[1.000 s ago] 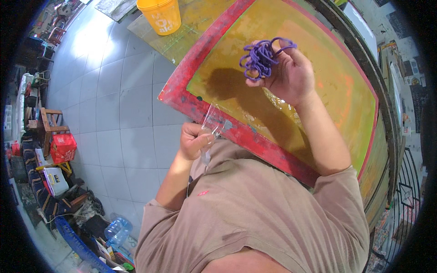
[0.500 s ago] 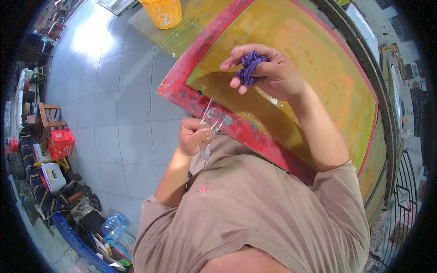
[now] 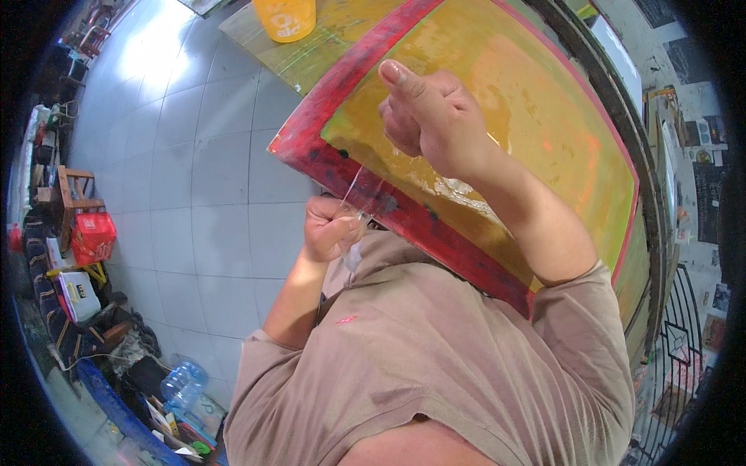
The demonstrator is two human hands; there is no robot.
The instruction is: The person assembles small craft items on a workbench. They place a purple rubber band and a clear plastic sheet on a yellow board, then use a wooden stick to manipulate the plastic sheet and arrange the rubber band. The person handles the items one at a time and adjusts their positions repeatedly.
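Note:
My left hand [image 3: 332, 228] is closed on a clear plastic piece [image 3: 356, 186], shaped like a thin strip, beside the near left edge of a screen-printing frame. The frame has a red, paint-stained border [image 3: 318, 133] and yellow-green mesh [image 3: 536, 93]. Over the mesh, my right hand [image 3: 435, 120] is curled into a fist with its thumb pointing up and away. The bundle of purple cord seen in it earlier is now hidden by the fingers. Wet, shiny streaks [image 3: 458, 190] lie on the mesh below my right wrist.
A yellow bucket [image 3: 286, 17] stands on a board beyond the frame's left corner. To the left are a grey tiled floor [image 3: 221, 179], a wooden stool [image 3: 78, 190], a red box [image 3: 95, 238] and a clear blue water bottle [image 3: 185, 380]. Black metal bars [image 3: 678, 342] run along the right.
My right hand has turned over and closed, moving slightly up, so the purple cord bundle no longer shows. The plastic piece in my left hand has turned more edge-on.

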